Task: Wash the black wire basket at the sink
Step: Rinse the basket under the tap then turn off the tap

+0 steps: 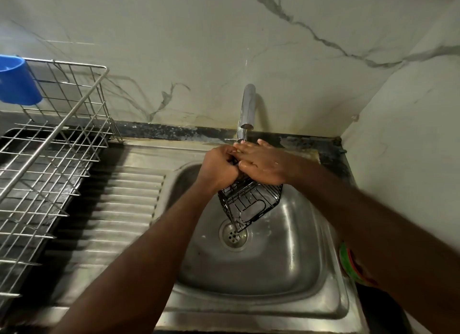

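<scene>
Item: black wire basket (251,201), held tilted over sink (286,259), lower corner hanging just above drain (233,234), upper rim up near the faucet (247,109) spout. Water: thin stream, lands approx. where the two hands meet. Left hand (219,167): fingers curled tight round upper rim, firm hold. Right hand (261,164): wet, laid across the rim w/ thumb spread toward the tap; fingertips tucked against left hand, so can't tell if they hook the wire or just rub it. Nearby: dish rack (49,159) w/ blue cup (18,80), left of the ribbed drainboard (119,209). Risks, est.: wet wire plus wet skin means slip, basket drops and clangs into the bowl; weak stream reaches only the top, so lower wires may stay unrinsed unless turned; tilted mesh could throw spray onto the wall.
</scene>
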The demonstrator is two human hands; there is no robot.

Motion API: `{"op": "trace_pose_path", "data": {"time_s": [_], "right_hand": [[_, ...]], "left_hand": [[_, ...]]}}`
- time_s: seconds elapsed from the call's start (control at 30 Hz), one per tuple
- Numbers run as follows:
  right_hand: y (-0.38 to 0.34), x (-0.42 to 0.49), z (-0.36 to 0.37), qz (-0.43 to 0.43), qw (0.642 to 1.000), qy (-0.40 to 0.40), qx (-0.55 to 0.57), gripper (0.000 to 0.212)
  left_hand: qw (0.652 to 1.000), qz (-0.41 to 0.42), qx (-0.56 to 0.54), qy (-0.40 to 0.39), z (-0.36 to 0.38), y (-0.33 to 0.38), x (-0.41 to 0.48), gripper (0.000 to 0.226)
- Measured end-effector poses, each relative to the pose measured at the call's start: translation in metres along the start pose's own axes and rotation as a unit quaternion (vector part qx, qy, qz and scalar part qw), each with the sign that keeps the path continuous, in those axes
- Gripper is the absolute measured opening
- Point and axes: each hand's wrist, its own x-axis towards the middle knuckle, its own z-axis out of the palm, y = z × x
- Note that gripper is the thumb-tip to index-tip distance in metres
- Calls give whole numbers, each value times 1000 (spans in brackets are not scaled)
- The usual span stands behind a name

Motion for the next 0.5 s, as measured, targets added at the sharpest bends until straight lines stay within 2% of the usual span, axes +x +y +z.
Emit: {"op": "trace_pose_path", "data": {"time_s": [0.07,0.2,0.33,0.4,0.5], "right_hand": [[7,8,-3,9,1000,-20,2,50],[12,15,-11,36,989,19,144,41],[5,15,-10,-2,997,27,78,37],[12,15,-9,-19,995,33,93,40],[29,18,-7,-4,983,57,176,43]], "left_hand": [[1000,-15,-7,11,1,1,-2,39],[999,-30,5,31,-2,3,-3,69],[999,-7,26,29,-6,7,-3,92],[999,-15,11,32,-8,6,-3,98],[999,-21,-2,37,-10,7,-3,97]]}}
